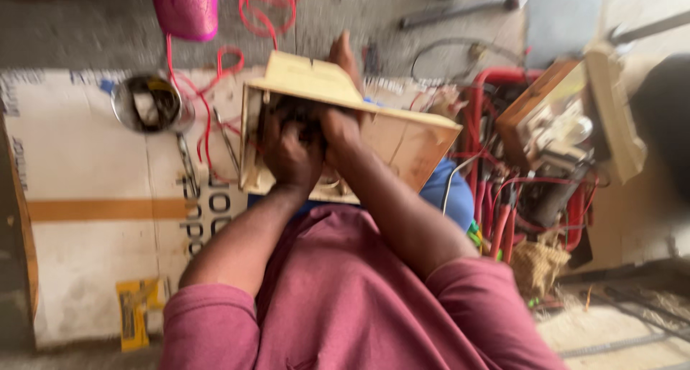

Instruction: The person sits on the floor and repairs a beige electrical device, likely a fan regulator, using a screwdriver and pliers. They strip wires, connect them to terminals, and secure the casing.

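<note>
Hands inside an open wooden box (402,144), tilted toward the chest.
Left hand (291,154) and right hand (338,129) grip something dark inside; fingers curled tight, box tipped for reach.

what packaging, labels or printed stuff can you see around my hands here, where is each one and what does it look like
Flattened cardboard sheet: spread on the floor at left, pale, with a tan tape stripe and dark printed lettering.
Yellow label: lower left on that sheet, rectangular, yellow with dark marks.
Wooden box: no label seen; both the left hand and the right hand reach into it.
No screens or signs show.
</note>
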